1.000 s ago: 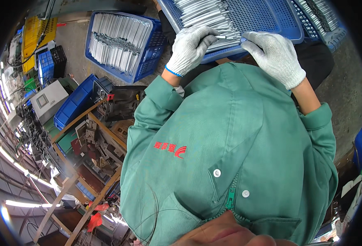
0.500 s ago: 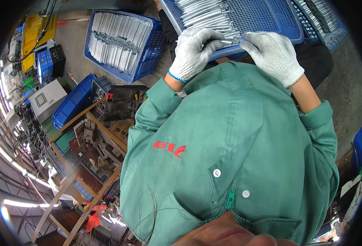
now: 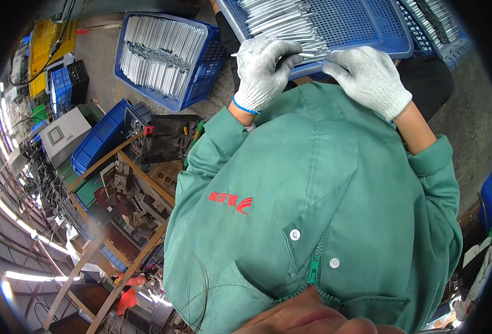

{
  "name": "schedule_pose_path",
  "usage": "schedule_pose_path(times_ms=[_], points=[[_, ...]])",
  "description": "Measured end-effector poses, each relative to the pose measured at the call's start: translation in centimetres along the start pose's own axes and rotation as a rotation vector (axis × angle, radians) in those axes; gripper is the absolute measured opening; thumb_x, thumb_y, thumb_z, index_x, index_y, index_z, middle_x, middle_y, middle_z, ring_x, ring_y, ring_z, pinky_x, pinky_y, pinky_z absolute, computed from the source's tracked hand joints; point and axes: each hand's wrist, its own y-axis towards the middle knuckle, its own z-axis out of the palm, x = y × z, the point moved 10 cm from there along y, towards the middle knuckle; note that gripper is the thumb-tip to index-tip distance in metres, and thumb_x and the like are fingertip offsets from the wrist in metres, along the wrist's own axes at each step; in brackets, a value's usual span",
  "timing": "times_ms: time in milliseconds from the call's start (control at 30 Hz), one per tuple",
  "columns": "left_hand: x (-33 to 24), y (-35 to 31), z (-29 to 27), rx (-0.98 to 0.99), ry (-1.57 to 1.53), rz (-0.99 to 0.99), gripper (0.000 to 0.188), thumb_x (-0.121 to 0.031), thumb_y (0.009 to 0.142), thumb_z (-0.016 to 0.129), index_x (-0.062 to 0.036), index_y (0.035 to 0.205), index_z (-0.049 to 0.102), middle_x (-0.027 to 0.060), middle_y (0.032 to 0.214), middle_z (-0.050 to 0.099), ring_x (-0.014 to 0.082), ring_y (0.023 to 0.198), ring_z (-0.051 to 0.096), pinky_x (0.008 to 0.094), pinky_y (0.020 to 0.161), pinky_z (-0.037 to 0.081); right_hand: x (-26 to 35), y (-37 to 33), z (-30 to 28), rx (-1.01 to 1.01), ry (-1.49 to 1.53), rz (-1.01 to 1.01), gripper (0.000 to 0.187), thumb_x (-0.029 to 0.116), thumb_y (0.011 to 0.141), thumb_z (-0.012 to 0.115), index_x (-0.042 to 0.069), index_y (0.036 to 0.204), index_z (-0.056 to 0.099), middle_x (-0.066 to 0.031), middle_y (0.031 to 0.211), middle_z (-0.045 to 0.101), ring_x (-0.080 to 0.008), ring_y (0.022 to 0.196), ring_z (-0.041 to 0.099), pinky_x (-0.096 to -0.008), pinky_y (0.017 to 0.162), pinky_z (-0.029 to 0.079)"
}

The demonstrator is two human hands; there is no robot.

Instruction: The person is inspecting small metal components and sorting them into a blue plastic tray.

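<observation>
Both my hands wear white knit gloves. My left hand is closed around a thin, shiny metal rod. One end of the rod sticks out left of the glove, and the other points toward my right hand. My right hand has its thumb and fingertips drawn together just beyond that end; anything between them is too small to make out. Past the hands, a blue plastic crate rests in front of me, with a pile of similar rods in its left part.
To the left stands a blue basket packed with upright-looking metal rods. Another crate of rods is at the far right. Further left are a yellow crate, a grey control box, a blue bin and a wooden frame with metal parts.
My left hand has turned and shifted slightly, so the rod now shows on both sides of it. The right hand has moved a little downward and left, almost in place.
</observation>
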Motion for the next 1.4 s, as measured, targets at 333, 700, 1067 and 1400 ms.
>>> schedule_pose_path(times_ms=[333, 700, 1067, 1400], points=[[-0.3, -0.1, -0.2, -0.061, -0.015, 0.039, 0.022, -0.010, 0.074, 0.086, -0.0125, 0.095, 0.079, -0.0004, 0.086, 0.075, 0.0192, 0.077, 0.068, 0.0335, 0.084, 0.049, -0.1, 1.1, -1.5, -0.088, 0.043, -0.012, 0.034, 0.036, 0.100, 0.068, 0.005, 0.103, 0.082, -0.0075, 0.078, 0.075, -0.0268, 0.062, 0.068, -0.0381, 0.063, 0.054], [1.3, -0.8, 0.0, -0.087, -0.132, -0.071, 0.020, -0.004, 0.079, 0.082, -0.0087, 0.098, 0.079, 0.0014, 0.089, 0.077, 0.0167, 0.080, 0.068, 0.0315, 0.083, 0.052, -0.4, 1.3, -1.2, 0.076, 0.201, 0.142, 0.032, 0.036, 0.099, 0.066, 0.009, 0.100, 0.083, -0.0095, 0.089, 0.078, -0.0311, 0.073, 0.072, -0.0421, 0.072, 0.056], [4.2, -3.1, 2.7, -0.064, -1.053, -0.670, 0.021, -0.018, 0.108, 0.065, 0.0016, 0.115, 0.068, 0.0121, 0.110, 0.071, 0.0144, 0.082, 0.060, 0.0263, 0.077, 0.051, -1.5, 1.0, -3.1, -0.030, 0.455, 0.191, 0.038, 0.023, 0.099, 0.071, -0.009, 0.117, 0.075, -0.0156, 0.095, 0.081, -0.0179, 0.071, 0.068, -0.0293, 0.069, 0.054], [4.3, -4.6, 3.8, -0.113, -1.404, -0.831, 0.021, -0.022, 0.111, 0.061, -0.0020, 0.108, 0.064, 0.0130, 0.113, 0.068, 0.0119, 0.078, 0.053, 0.0234, 0.071, 0.047, -0.3, 1.6, -2.0, -0.027, 0.494, 0.183, 0.033, 0.023, 0.097, 0.072, -0.006, 0.110, 0.078, -0.0167, 0.090, 0.081, -0.0237, 0.063, 0.069, -0.0344, 0.062, 0.054]])
